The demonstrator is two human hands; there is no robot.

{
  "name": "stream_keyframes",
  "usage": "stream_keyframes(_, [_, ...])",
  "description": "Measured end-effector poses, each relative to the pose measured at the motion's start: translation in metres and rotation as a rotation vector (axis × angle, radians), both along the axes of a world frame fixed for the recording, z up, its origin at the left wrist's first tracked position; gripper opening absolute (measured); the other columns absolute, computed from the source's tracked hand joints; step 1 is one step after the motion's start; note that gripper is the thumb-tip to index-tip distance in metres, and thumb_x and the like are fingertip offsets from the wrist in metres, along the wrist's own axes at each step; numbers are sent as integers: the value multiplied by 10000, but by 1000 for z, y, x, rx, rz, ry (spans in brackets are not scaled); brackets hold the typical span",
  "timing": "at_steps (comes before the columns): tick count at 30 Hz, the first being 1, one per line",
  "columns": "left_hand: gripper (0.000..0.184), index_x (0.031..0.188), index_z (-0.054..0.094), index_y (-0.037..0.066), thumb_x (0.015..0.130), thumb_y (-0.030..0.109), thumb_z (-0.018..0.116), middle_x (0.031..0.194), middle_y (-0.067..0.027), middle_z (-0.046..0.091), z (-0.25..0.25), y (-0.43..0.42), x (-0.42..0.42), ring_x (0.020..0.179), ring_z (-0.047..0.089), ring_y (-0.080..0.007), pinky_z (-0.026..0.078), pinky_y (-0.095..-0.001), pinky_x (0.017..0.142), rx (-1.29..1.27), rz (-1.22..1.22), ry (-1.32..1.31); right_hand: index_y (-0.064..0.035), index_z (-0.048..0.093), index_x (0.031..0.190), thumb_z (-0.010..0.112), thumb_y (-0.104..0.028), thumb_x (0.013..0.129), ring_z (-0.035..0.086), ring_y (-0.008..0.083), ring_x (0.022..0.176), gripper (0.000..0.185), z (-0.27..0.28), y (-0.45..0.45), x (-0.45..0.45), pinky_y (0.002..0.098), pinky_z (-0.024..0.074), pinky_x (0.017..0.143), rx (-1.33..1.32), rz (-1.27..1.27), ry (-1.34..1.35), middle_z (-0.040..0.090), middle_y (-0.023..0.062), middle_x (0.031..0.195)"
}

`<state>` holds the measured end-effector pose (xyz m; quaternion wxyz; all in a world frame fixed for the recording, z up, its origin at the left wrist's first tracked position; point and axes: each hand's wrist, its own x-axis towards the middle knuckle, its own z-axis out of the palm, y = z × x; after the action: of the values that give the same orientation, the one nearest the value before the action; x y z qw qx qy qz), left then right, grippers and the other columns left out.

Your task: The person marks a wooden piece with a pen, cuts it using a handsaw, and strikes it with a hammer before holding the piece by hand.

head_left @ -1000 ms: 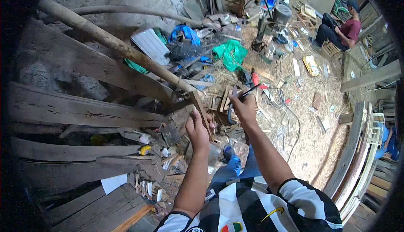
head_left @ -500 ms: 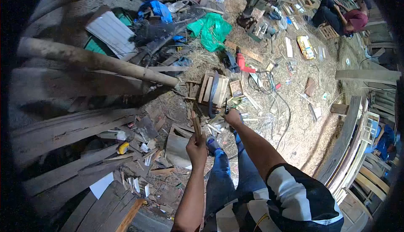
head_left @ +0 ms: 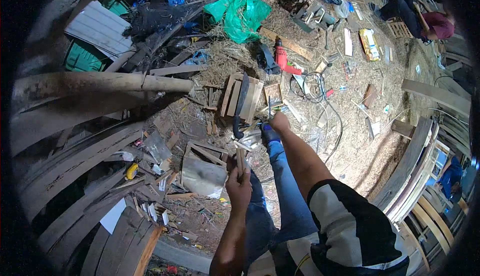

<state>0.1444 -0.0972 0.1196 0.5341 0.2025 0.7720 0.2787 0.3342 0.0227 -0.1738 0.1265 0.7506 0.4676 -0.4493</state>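
Note:
My left hand is closed around short wooden strips, held upright above my knee. My right hand is closed on a thin, dark, upright tool whose kind I cannot make out; its grip is hidden by the fingers. Left of that hand, a machete with a dark handle lies across a small wooden crate on the ground. A small wooden frame is just beyond my right hand. Near my left hand stands a wooden box with a pale panel.
A red power drill lies ahead with a looped black cable. Green plastic is at the back. A bamboo pole and planks are at left; more boards stand right. Another person sits back right.
My view has shifted, moving the crate and machete left and up in the picture. My right hand is farther from my body; the strips in my left hand sit lower, nearer my knee.

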Motion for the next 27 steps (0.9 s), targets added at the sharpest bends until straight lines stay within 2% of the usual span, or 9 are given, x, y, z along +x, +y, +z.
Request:
stream_keyframes(4, [231, 1034, 661, 12, 998, 238, 629, 682, 23, 507, 7, 16, 5, 582, 473, -55, 408, -247, 519, 83, -65, 30, 23, 669, 1058, 700, -481, 858, 696, 402, 1001, 544, 44, -7, -6, 466, 549, 876, 0, 56, 95, 694, 288, 1060])
stream_keyframes(6, [266, 1079, 666, -24, 974, 221, 653, 734, -57, 573, 15, 26, 5, 690, 556, -130, 453, -313, 618, 139, -196, 116, 10, 685, 1077, 679, -490, 894, 705, 304, 793, 533, 101, -1, -14, 379, 564, 722, 96, -201, 477, 712, 203, 902])
stream_keyframes(7, [266, 1079, 666, -24, 974, 221, 653, 734, -57, 573, 23, 33, 6, 690, 556, -130, 453, -313, 618, 146, -202, 119, 10, 685, 1077, 679, -490, 894, 705, 304, 793, 533, 136, 5, -17, 379, 564, 722, 104, -205, 481, 712, 203, 902])
stream_keyframes(9, [293, 1128, 664, -26, 951, 207, 658, 819, -142, 625, 48, 45, 10, 760, 608, -256, 480, -376, 683, 274, -370, 237, -5, 689, 1085, 646, -483, 937, 616, 163, 639, 503, 209, 6, -18, 282, 507, 586, -62, -721, 1015, 641, 84, 760])
stream_keyframes(11, [345, 1191, 664, -13, 911, 188, 674, 899, -219, 661, 72, 51, 18, 861, 642, -401, 505, -443, 762, 395, -464, 310, -31, 692, 1088, 624, -454, 965, 585, 121, 620, 446, 269, 1, -13, 253, 485, 570, 18, -712, 1118, 616, 32, 741])
stream_keyframes(12, [345, 1191, 664, -13, 911, 188, 674, 899, -219, 661, 82, 50, 21, 861, 642, -401, 505, -443, 762, 416, -478, 306, -57, 695, 1090, 601, -424, 993, 555, 78, 601, 392, 297, -3, -10, 225, 462, 554, 77, -702, 1217, 591, -20, 722])
stream_keyframes(15, [441, 1236, 660, 2, 915, 301, 708, 1103, -200, 699, 106, 38, 27, 962, 700, -302, 535, -396, 831, 421, -616, 261, -28, 689, 1035, 615, -349, 1003, 558, 78, 603, 331, 361, -19, 7, 244, 464, 534, 305, -525, 1132, 595, 3, 730])
stream_keyframes(19, [319, 1104, 709, 28, 913, 282, 700, 890, -181, 713, 178, 17, 45, 808, 705, -335, 534, -398, 731, 548, -759, 252, 12, 678, 958, 643, -328, 995, 580, 94, 616, 344, 442, -80, 38, 259, 480, 543, 417, -697, 1107, 620, 26, 750])
stream_keyframes(27, [331, 1005, 713, -11, 899, 303, 718, 903, -203, 708, 284, -89, 87, 799, 687, -377, 526, -424, 702, 809, -1198, 282, 70, 620, 1169, 565, -334, 1028, 668, 194, 761, 432, 539, -288, 77, 338, 562, 690, 803, -999, 1096, 655, 109, 864])
